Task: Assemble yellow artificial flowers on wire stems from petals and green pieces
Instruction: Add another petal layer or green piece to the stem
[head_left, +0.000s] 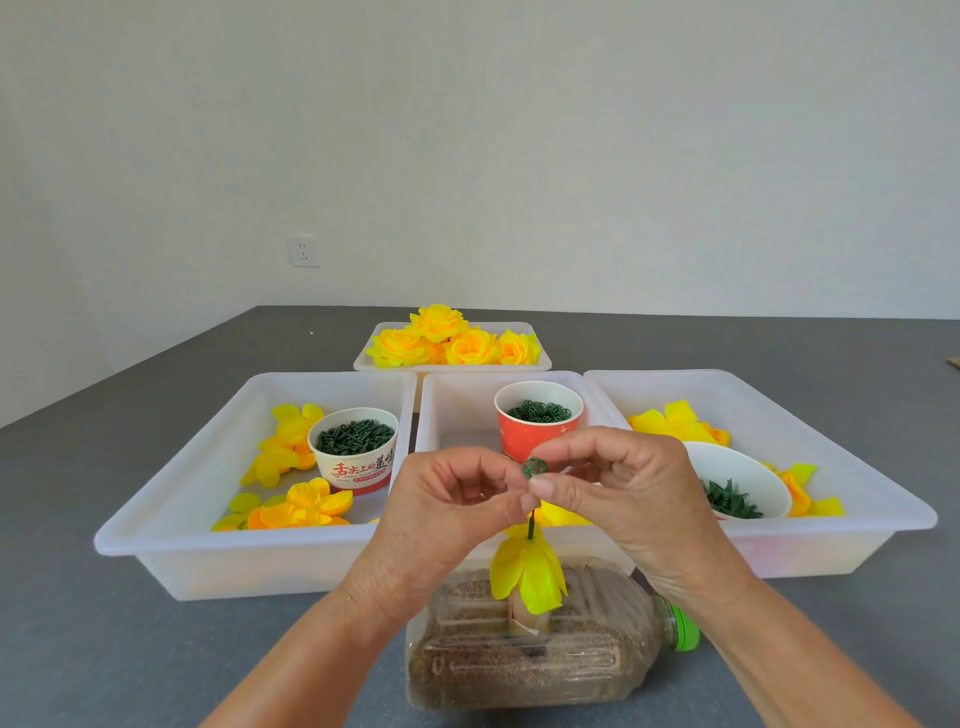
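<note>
Head view, centre of frame: left hand (457, 499) and right hand (618, 488) meet fingertip to fingertip, both pinching a small green ring piece (534, 467) atop a dark wire stem (531, 526).

Below it: yellow petals (527, 569) hang on the stem, which stands over a plastic bottle (545, 654) lying on its side.

Left: white tray (171, 540) with loose petals and a paper cup (356, 449) of green pieces.

Top centre: finished yellow flowers (452, 338) in a far tray.
</note>
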